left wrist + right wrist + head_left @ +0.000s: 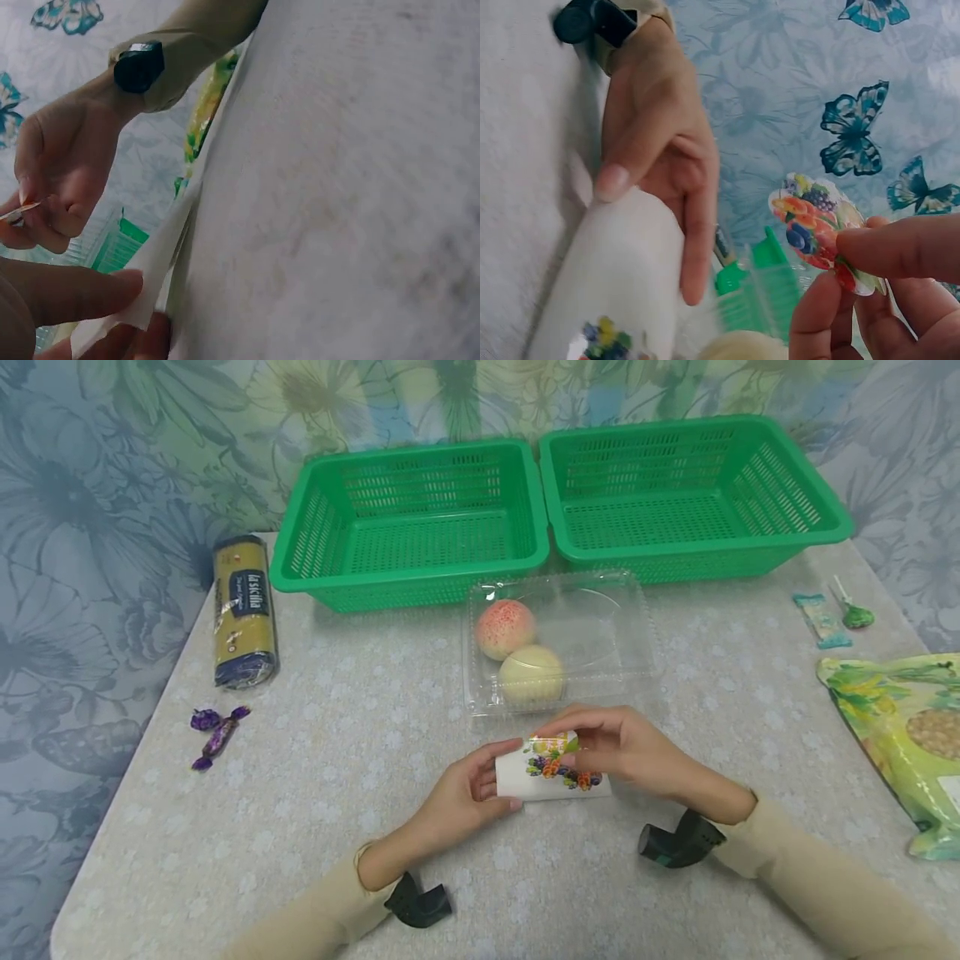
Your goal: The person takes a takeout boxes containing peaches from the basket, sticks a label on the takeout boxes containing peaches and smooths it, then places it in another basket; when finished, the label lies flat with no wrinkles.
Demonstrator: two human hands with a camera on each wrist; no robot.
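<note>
My left hand (459,787) grips a flat white paper-like item (517,783) by its left end, thumb on one side and fingers on the other. Colourful fruit is printed on the item; its exact kind cannot be told. Above its right part, my right hand (630,750) pinches a small fruit-printed piece (810,232) with a rounded edge between thumb and fingers. In the right wrist view that piece is apart from the white item. Just behind the hands lies a clear plastic clamshell box (600,643) holding a pink peach-like fruit (506,628) and a pale yellow one (531,675).
Two green baskets (420,578) (697,556) stand at the back. At left lie a pasta pack (246,610) and purple-wrapped candies (219,739). To the right are a blue-wrapped candy (823,621), a green lollipop (857,616) and a large yellow-green bag (892,718).
</note>
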